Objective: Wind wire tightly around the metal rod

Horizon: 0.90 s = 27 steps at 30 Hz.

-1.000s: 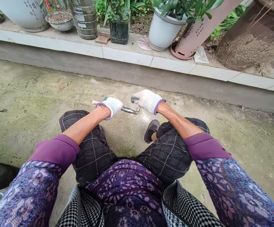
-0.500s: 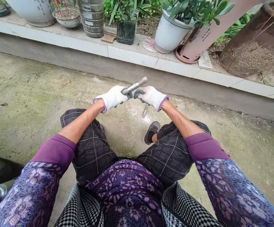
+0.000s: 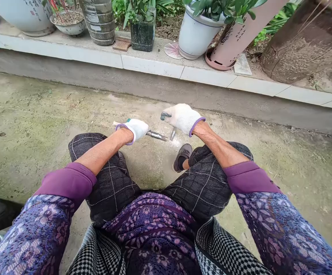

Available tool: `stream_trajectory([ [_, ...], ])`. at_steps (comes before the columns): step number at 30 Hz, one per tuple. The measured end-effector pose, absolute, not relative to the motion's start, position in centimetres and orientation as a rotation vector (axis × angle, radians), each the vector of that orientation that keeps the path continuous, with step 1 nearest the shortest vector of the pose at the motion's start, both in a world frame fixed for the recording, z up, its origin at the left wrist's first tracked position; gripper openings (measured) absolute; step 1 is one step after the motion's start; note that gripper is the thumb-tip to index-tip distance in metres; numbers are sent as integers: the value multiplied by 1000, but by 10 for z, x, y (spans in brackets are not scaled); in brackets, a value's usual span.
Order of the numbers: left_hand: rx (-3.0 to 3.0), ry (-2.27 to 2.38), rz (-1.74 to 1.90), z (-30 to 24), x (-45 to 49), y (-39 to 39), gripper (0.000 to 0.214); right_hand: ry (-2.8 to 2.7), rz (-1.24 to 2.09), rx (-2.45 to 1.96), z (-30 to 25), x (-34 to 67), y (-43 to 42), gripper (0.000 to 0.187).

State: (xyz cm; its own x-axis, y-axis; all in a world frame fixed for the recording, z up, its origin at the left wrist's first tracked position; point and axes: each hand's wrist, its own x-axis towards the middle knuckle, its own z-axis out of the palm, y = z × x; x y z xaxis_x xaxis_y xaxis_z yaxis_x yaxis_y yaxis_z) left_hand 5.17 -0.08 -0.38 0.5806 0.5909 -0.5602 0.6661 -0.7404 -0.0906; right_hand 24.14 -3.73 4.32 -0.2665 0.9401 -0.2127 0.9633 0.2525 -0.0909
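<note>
1. Ok so the left hand (image 3: 136, 128) has its grip wrapped snugly round a rod with a silvery ringed section (image 3: 156, 135). It sticks out both sides of the fist, pale end toward the wrist, darker end pointing inward, low over the concrete floor (image 3: 143, 156)

2. My guess on feel: stiff, a bit of heft, not fragile. Can't tell what it's made of under the silvery bit, so don't quote me on weight

3. Best hold imo is where the glove sits now, round the middle, leaving the ringed part and the dark tip free. Those rings look smooth and shiny, might be slippery

4. The right hand (image 3: 181, 117) is curled up, higher and further out. A short metal rod (image 3: 173, 133) shows just below it, tilted slightly, near the dark tip but apart from it

5. Can't tell if the right grip actually has that piece, the glove hides its upper end. It looks hard and light, and skinny enough to roll in a loose hold, so I'd pinch it high up, away from the lower end

6. The white knit gloves have dark green patches, probably a grippy coating, which should help on bare metal
</note>
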Motion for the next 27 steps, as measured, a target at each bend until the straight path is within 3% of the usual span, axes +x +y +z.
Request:
stream_trajectory([
  [5,2684,1057,-661,13,49,-8,35,2351,-339,1994,30,255,-16,34],
  [17,2064,1199,378,30,30,2,38,2472,-769,2147,12,247,-12,32],
  [23,1993,1427,385,24,32,15,37,2614,-648,1914,21,232,-40,34],
  [27,2351,1547,51,7,37,27,34,2542,-542,1871,34,228,-52,34],
])
